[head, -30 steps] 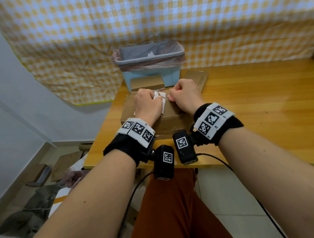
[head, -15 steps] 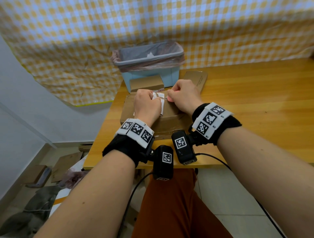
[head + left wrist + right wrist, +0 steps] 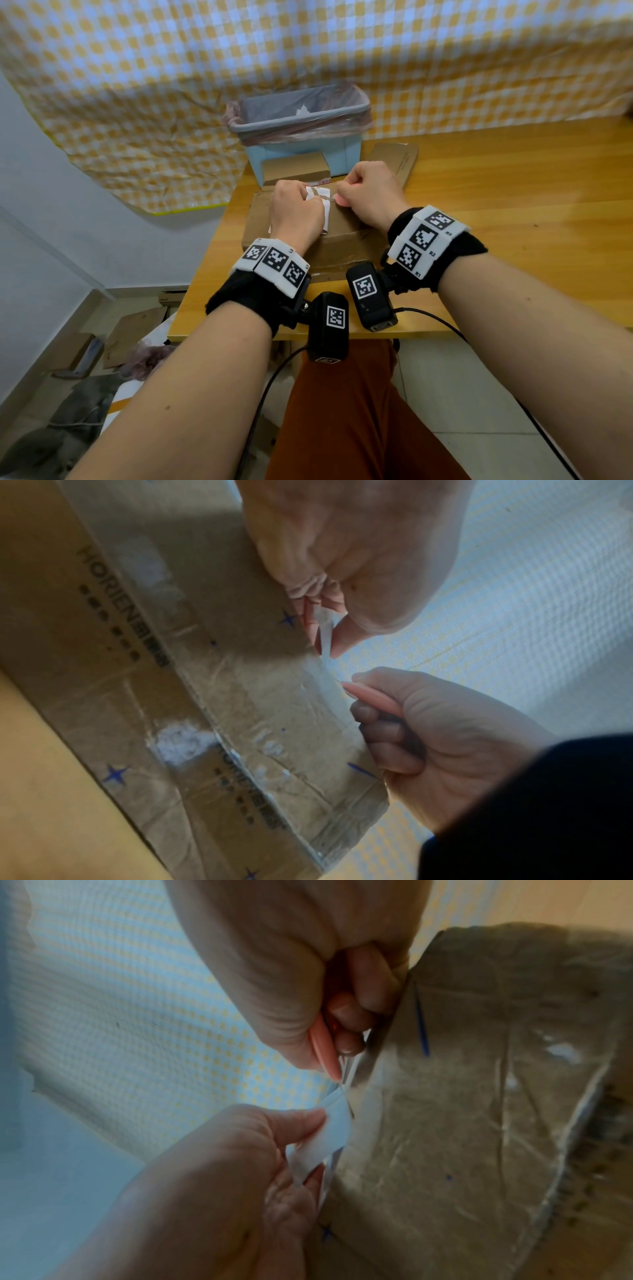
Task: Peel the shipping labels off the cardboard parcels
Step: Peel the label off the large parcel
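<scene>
A flat, creased cardboard parcel (image 3: 337, 236) lies on the wooden surface (image 3: 513, 192) near its left front corner, its top wrapped in shiny clear tape and printed with small blue stars. Both hands work at the far edge of the parcel's top. The left hand (image 3: 294, 214) is curled, thumb and fingers pinching the lifted end of the white shipping label (image 3: 320, 197), which stands up off the cardboard; in the right wrist view the raised strip (image 3: 330, 1134) runs between the thumb and fingers while its lower part is hidden behind the hand. The right hand (image 3: 368, 192) is clenched around a small pink tool (image 3: 371, 697), its tip pointing at the spot where the label leaves the box; whether the tip touches the label cannot be told. The two hands sit just beside each other without touching. Behind the parcel, touching or almost touching it, stands a smaller brown box (image 3: 294, 168), and behind that a light blue bin (image 3: 301, 137) lined with a pinkish plastic bag, a scrap of white paper inside it. Another flat cardboard piece (image 3: 399, 159) lies to the right of the bin. A yellow and white checked cloth (image 3: 342, 51) hangs behind the surface.
</scene>
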